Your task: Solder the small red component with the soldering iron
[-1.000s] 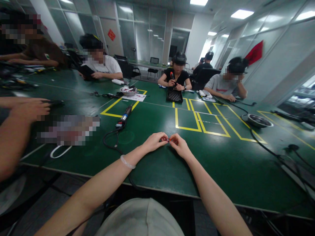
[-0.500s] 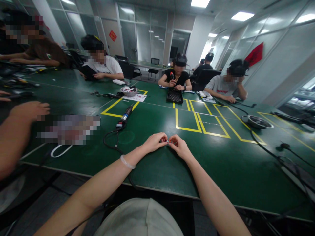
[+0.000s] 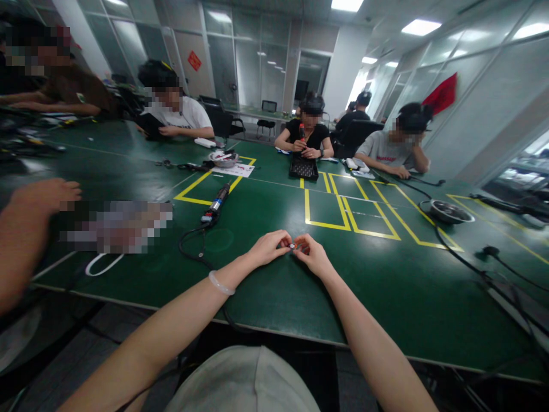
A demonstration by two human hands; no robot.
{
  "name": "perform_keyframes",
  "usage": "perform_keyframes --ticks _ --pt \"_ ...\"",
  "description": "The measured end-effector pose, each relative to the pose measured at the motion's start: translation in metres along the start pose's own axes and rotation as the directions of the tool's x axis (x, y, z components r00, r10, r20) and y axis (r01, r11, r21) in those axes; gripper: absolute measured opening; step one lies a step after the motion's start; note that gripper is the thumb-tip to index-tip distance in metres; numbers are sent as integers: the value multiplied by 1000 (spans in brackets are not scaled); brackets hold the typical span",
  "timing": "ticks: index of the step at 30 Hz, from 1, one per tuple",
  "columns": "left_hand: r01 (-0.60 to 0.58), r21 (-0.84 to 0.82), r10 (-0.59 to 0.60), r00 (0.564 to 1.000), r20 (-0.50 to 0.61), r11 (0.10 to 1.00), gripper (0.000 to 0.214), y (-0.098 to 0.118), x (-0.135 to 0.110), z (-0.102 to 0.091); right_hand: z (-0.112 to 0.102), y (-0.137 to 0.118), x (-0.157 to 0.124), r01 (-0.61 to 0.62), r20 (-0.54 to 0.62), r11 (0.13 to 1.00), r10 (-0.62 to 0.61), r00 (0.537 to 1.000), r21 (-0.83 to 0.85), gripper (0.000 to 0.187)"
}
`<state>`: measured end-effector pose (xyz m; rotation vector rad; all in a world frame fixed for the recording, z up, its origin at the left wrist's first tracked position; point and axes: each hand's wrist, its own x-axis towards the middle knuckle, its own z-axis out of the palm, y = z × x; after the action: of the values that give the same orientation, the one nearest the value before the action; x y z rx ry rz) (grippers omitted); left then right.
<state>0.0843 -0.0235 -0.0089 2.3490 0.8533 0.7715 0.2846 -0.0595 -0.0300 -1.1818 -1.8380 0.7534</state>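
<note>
My left hand (image 3: 273, 246) and my right hand (image 3: 309, 252) meet fingertip to fingertip over the green table (image 3: 274, 303). Between them is a tiny part (image 3: 292, 246), silvery-white with some orange-red on its right side. Both hands are closed in a pinch on it, and the fingers cover most of it, so I cannot make out its kind. A pale bracelet (image 3: 221, 282) is on my left wrist. Left of my hands an electric screwdriver (image 3: 217, 204) lies on the table, its black cable curling toward the near edge.
Yellow tape outlines (image 3: 328, 224) mark the table ahead. A round metal bowl (image 3: 451, 212) and black cables lie to the right; another bowl (image 3: 223, 158) sits on paper farther back. A co-worker's arm (image 3: 30, 229) reaches in at left. Across the table, a person holds a red-handled tool above a black tray (image 3: 303, 167).
My hands keep almost the same place and pinch; the small part looks slightly turned. Across the table, the person's red-handled tool has shifted a little. The view has moved slightly.
</note>
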Motion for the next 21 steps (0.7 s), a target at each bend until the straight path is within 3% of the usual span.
perform_keyframes --ticks 10,21 --pt "33 -24 -33 999 18 999 14 -1 0 0 2 2 1 -13 5 1000 13 1000 -14 16" --pt "61 -56 -59 998 36 997 19 -4 1 2 -3 3 0 -19 -3 1000 19 1000 -5 23"
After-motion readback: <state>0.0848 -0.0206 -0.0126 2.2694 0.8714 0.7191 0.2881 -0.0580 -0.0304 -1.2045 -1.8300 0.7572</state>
